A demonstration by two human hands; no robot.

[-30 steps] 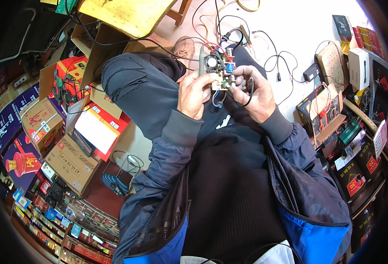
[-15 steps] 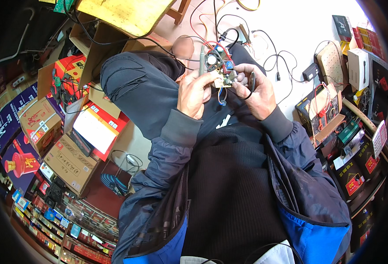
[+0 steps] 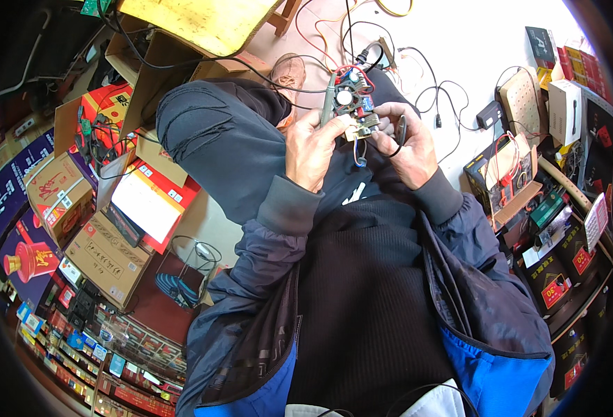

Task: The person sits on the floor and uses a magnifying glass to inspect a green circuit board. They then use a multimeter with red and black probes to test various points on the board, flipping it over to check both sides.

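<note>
Over the last second the circuit board has slid slightly right, up there between the knees. The left hand pinches its near left corner, thumb on top. The right hand is curled narrow around a looped black cord, fingertips by the board's right edge. Seems a small readjustment, with work staying around that near end.

Floor glares white upper right (edges warped)
</note>
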